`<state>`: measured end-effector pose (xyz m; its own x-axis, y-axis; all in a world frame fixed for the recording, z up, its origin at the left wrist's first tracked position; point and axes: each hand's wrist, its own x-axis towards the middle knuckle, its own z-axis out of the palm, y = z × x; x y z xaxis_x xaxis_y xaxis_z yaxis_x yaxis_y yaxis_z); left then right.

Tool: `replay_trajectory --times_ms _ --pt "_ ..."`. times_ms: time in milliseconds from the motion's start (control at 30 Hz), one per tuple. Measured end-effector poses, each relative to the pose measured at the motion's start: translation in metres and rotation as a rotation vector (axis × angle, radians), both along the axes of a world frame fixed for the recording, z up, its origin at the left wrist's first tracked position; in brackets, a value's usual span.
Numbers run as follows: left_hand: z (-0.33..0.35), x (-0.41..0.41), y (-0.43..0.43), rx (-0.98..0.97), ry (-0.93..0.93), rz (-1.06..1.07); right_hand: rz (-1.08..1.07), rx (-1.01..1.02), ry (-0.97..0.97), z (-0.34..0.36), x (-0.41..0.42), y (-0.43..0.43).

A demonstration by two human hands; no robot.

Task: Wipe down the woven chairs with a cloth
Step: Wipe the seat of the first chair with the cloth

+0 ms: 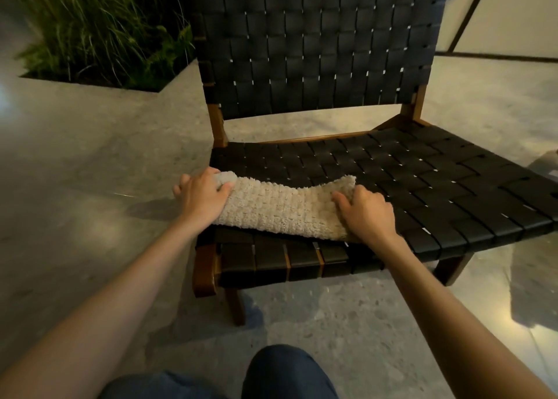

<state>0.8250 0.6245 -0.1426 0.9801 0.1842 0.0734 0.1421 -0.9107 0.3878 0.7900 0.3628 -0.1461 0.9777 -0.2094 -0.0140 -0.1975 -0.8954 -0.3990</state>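
A chair with black woven straps on a brown wooden frame [332,169] stands before me, its backrest rising behind the seat. A beige textured cloth [280,206] lies stretched across the front left part of the seat. My left hand [202,191] grips the cloth's left end at the seat's left edge, thumb over the fabric. My right hand [367,212] grips the cloth's right end, fingers curled into the bunched fabric.
A planter with tall green grass and ferns [99,30] sits at the back left, bounded by a low concrete edge. Polished grey floor [90,172] surrounds the chair. My knees in dark blue trousers [283,374] show at the bottom.
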Motion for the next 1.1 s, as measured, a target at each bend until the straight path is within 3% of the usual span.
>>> replay_trajectory --times_ms 200,367,500,567,667,733,800,833,1100 --pt "0.016 -0.004 -0.011 -0.258 0.035 -0.033 -0.003 0.461 -0.130 0.038 0.020 0.007" --pt "0.017 -0.013 0.004 -0.397 0.102 -0.078 0.128 0.843 0.042 0.050 0.035 0.055" --pt "0.017 -0.021 0.026 -0.509 0.127 -0.065 0.351 0.925 0.239 0.038 0.023 0.107" --pt "0.016 -0.024 0.037 -0.481 0.088 -0.061 0.429 0.872 0.216 0.032 0.017 0.123" --pt "0.011 -0.021 0.051 -0.440 0.036 -0.057 0.500 0.378 -0.133 0.013 0.018 0.124" --pt "0.006 -0.018 0.056 -0.442 0.046 -0.097 0.583 0.122 -0.037 0.000 0.014 0.127" --pt "-0.002 -0.016 0.059 -0.442 0.042 -0.131 0.631 0.072 0.161 -0.014 0.012 0.135" --pt "-0.005 -0.014 0.061 -0.448 0.034 -0.138 0.631 0.065 0.172 -0.020 0.013 0.139" --pt "-0.029 0.036 0.072 -0.570 0.046 -0.052 0.468 0.016 0.075 -0.035 0.061 0.161"
